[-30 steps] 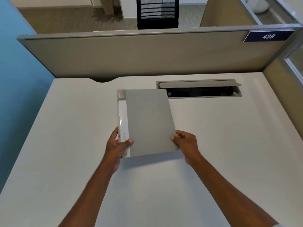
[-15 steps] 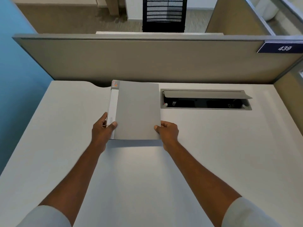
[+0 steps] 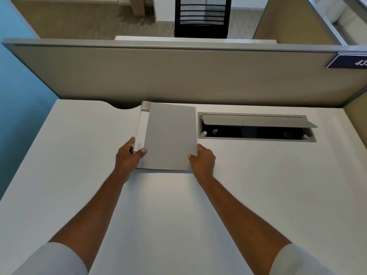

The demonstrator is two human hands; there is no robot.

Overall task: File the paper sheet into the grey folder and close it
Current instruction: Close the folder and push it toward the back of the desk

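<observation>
The grey folder (image 3: pixel 168 135) is closed, with a white spine strip along its left side, and lies on the white desk (image 3: pixel 79 175) near the back edge. My left hand (image 3: pixel 128 157) grips its near left corner, thumb on top of the cover. My right hand (image 3: pixel 203 160) holds the near right corner, fingers curled at the edge. No loose paper sheet shows anywhere; whatever is inside the folder is hidden by the cover.
An open cable tray (image 3: pixel 256 127) with a raised grey flap is set into the desk just right of the folder. A beige partition (image 3: pixel 178 76) runs along the back, a blue wall (image 3: pixel 17 86) on the left. A black chair (image 3: pixel 202 16) stands beyond.
Both hands have carried the folder away from me toward the back of the desk and lowered it flat onto the surface.
</observation>
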